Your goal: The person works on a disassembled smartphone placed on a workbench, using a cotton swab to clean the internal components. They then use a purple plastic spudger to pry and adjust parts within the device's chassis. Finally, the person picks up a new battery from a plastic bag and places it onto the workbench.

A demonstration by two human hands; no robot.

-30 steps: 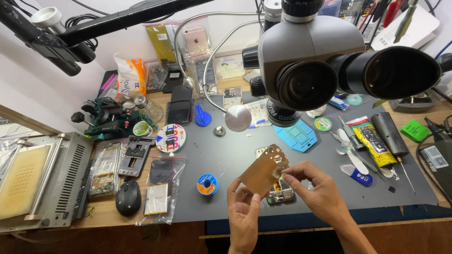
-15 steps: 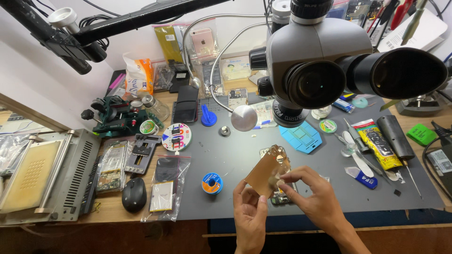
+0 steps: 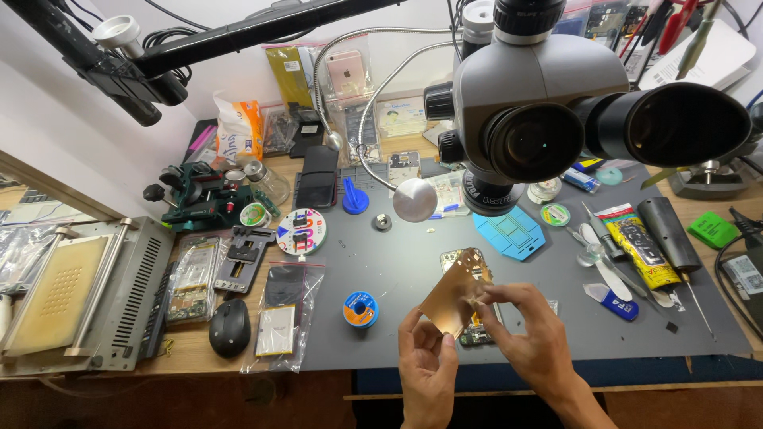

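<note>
Two hands on one thin copper-coloured sheet, held tilted just above the opened phone on the grey mat. Your left hand pinches the sheet's lower edge, fingers closed on it; your right hand grips its right edge between thumb and fingertips. Holding by the edges likely keeps the face of the sheet untouched.

Working outward from the sheet: one spool of solder wire sits just left of it. One blue plastic template lies beyond it, under the microscope, whose two eyepieces point toward you. One round lamp head on a gooseneck hangs beyond and left, probably aimed at the work. Far left of the sheet: one black mouse. Right of it: one yellow tube.
</note>
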